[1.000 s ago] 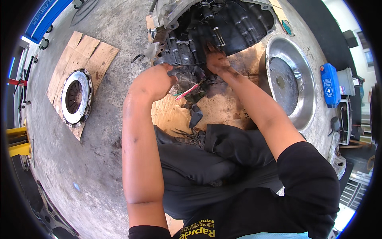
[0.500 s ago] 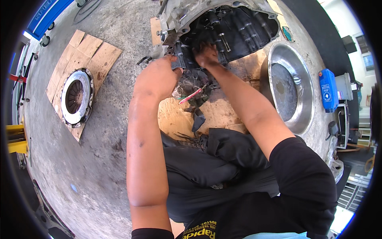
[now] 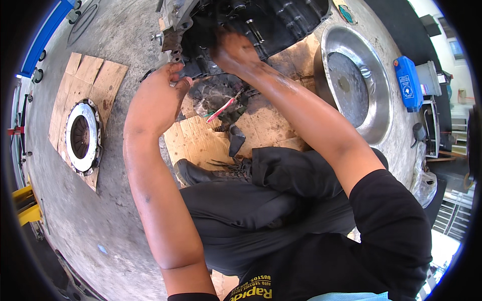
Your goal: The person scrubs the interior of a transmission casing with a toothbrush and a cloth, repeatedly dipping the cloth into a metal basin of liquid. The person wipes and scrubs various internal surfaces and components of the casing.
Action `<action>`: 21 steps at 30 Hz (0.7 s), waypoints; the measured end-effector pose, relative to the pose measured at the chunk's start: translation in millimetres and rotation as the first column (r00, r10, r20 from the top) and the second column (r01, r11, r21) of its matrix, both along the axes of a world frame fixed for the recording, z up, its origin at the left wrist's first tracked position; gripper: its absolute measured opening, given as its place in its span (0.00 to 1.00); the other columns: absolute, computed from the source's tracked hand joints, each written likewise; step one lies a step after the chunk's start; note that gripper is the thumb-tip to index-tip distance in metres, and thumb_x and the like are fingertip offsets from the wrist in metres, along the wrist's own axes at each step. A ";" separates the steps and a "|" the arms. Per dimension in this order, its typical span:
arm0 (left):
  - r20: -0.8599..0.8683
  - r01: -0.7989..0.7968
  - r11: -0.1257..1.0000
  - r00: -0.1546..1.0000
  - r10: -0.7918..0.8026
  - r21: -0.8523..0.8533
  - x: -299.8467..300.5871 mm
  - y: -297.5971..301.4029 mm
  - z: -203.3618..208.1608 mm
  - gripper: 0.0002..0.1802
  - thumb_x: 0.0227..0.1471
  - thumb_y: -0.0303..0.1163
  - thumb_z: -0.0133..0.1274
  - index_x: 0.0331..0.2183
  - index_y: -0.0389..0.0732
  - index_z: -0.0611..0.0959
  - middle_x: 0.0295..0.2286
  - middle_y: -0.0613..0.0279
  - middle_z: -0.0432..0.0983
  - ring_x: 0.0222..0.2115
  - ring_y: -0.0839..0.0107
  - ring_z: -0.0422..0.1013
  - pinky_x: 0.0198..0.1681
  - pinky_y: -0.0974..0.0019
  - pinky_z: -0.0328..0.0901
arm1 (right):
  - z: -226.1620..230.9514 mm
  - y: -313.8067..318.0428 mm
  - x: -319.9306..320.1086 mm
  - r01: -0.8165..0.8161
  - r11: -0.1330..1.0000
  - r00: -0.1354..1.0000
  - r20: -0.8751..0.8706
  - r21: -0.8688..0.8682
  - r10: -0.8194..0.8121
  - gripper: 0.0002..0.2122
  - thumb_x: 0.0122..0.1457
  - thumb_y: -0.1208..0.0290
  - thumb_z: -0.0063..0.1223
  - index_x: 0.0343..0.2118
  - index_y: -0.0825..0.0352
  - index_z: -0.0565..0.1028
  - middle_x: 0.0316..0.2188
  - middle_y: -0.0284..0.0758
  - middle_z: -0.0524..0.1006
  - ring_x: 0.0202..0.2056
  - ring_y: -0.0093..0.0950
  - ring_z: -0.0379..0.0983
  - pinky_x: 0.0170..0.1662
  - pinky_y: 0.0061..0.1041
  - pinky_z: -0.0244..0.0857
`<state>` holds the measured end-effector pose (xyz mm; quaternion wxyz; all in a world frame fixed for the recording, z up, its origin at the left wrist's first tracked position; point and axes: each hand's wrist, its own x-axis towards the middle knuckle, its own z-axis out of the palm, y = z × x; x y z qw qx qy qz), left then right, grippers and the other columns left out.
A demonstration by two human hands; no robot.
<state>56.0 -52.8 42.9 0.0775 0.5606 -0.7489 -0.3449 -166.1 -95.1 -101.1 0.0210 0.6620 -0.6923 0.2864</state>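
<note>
At the top stands a large metal gearbox housing (image 3: 173, 30), its hollow dark and oily inside and partly cut off by the upper edge. My left hand (image 3: 156, 95) is at its lower left corner, fingers partly bent against or close to the rim, thumb apart. Nothing held shows in it. Reaching into the hollow, my right hand (image 3: 233, 50) is smeared by motion and its fingers are hidden. Beside it a shiny metal rod (image 3: 255, 31) sticks out inside the housing. Below lies a crumpled clear plastic bag (image 3: 206, 95) with a red-and-white stick-like item (image 3: 221, 109) on it.
Stained cardboard (image 3: 196, 138) lies under the housing, near my boot (image 3: 201, 173). A round metal basin (image 3: 384, 95) stands right, beyond it a blue jug (image 3: 409, 85) and grey bucket (image 3: 428, 78). A clutch pressure plate (image 3: 95, 150) rests on cardboard (image 3: 108, 83) at left.
The whole view has shifted, so the housing and both hands appear farther up and left. My boot now shows more fully. Both hands stay at about the same places on the housing.
</note>
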 end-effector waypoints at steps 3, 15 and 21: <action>0.043 0.018 0.997 0.999 -0.015 -0.073 -0.9 -7.0 -5.9 0.28 0.59 0.42 0.56 0.56 0.36 0.75 0.46 0.50 0.79 0.43 0.61 0.76 0.46 0.63 0.67 | 0.8 -58.2 27.8 0.137 0.990 0.809 -0.573 -0.032 -0.131 0.14 0.57 0.65 0.52 0.44 0.65 0.74 0.40 0.45 0.79 0.41 0.44 0.79 0.40 0.39 0.75; 0.088 -0.040 0.998 0.995 0.036 0.044 -14.5 -17.4 -12.0 0.27 0.58 0.44 0.54 0.53 0.35 0.78 0.42 0.46 0.80 0.42 0.55 0.78 0.48 0.60 0.68 | -62.1 -37.4 26.0 -0.051 0.998 0.998 -0.046 -0.031 0.050 0.11 0.56 0.73 0.48 0.42 0.61 0.75 0.44 0.38 0.76 0.42 0.43 0.78 0.44 0.35 0.75; 0.151 0.028 0.997 0.988 -0.017 -0.072 -8.4 -16.3 -22.1 0.28 0.59 0.46 0.55 0.54 0.37 0.77 0.41 0.52 0.80 0.37 0.65 0.75 0.44 0.66 0.65 | -11.8 64.0 1.7 -0.412 0.904 0.903 -0.082 0.110 0.422 0.19 0.54 0.74 0.50 0.50 0.59 0.77 0.50 0.38 0.76 0.43 0.38 0.78 0.45 0.33 0.74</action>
